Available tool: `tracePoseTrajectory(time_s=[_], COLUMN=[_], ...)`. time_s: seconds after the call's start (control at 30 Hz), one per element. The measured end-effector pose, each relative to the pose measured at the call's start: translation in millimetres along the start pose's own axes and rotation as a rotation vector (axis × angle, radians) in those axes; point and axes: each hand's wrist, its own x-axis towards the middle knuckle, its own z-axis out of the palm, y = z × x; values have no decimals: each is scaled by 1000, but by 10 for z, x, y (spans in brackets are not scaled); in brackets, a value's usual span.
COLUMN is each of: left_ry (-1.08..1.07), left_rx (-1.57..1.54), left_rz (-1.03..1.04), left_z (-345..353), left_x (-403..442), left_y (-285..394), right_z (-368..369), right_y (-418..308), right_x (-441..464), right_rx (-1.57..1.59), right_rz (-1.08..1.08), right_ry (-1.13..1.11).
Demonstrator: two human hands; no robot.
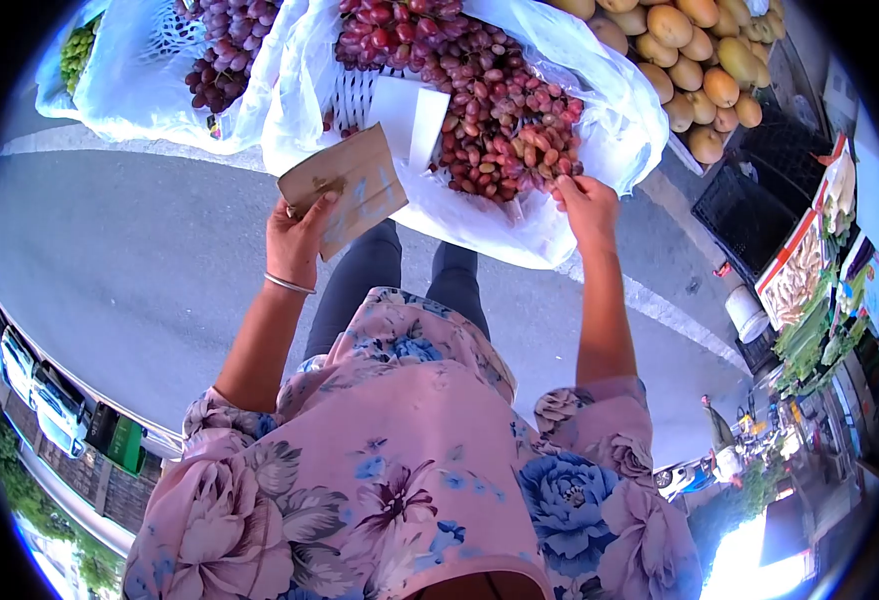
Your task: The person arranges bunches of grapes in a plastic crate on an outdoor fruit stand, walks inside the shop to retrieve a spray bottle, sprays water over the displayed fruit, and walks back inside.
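Observation:
My left hand [299, 238] is closed on a flat piece of brown cardboard [359, 180] with faint markings, held just in front of a lined crate. Red grapes [489, 110] fill much of that crate, heaped toward its back and right. At the near right edge of the heap, my right hand [589, 208] is closed in a pinch on the grapes; exactly what lies between the fingertips is hidden. A white card [424, 130] stands among the grapes, partly behind the cardboard. White plastic lining [519, 235] spills over the crate's near side.
Dark purple grapes [224, 60] lie in another lined crate on the left, with green grapes [77, 55] beyond. Orange-yellow fruit [694, 60] is piled at the right, near black crates [749, 215]. A white bucket [746, 312] and leafy vegetables [809, 340] are farther right.

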Motion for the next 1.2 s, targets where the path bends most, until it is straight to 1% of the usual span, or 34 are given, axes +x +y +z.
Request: tracePoseTrajectory(time_s=[0.07,0.13,0.17,0.23,0.27,0.37,0.43,0.47,0.5,0.53,0.6,0.63,0.7,0.73,0.8,0.87,0.93,0.97,1.0,1.07,1.13,1.2], left_ry=[4,27,30,22,25,10,-7,-4,-12,-19,-29,-42,-28,-15,-24,-33,-17,-17,-6,6,17,9], left_rx=[40,23,22,-4,-6,-19,-53,-52,-58,-65,-43,-22,-37,-50,-55,-60,-120,-121,-135,-150,-118,-109], left_rz=[-6,-38,-37,-54,-52,-112,-161,-164,-168,-171,-160,-146,-154,-164,-186,-209,-185,-188,-193,-201,-214,-211], left_z=[-48,-68,-80,-99,-98,-88,-86,-81,-75,-77,-87,-86,-75,-77,-102,-110,-92,-98,-110,-130,-153,-126], left_x=[-20,-50,-68,-104,-124,-179,-201,-204,-205,-206,-200,-194,-204,-208,-195,-173,-143,-127,-114,-125,-120,-118], left_y=[2,10,5,-9,-5,-18,-68,-80,-86,-91,-102,-99,-60,-43,-36,-34,-36,-50,-72,-103,-97,-90], right_z=[-96,-188,-211,-242,-232,-84,64,136,223,297,415,423,432,432,427,387,313,286,274,279,355,615], right_y=[-295,-628,-756,-961,-1043,-1210,-1235,-1258,-1323,-1350,-1385,-1377,-1354,-1318,-1192,-1105,-1169,-1150,-1071,-750,-345,196], right_x=[-168,-314,-332,-348,-307,-1,344,577,740,941,1261,1325,1402,1413,1419,1428,1255,1173,1094,926,692,481], right_rx=[-25,-12,-13,-29,-30,-76,51,-9,-43,6,71,70,127,125,326,380,475,492,490,617,260,141], right_rz=[3,-22,-24,-97,-100,-120,-57,-46,-65,-99,-103,-105,2,4,109,92,69,-17,-14,-35,76,112], right_ry=[-33,-126,-128,-236,-239,-343,-363,-385,-353,-375,-284,-284,-245,-245,-235,-220,-212,-184,-183,79,91,16])
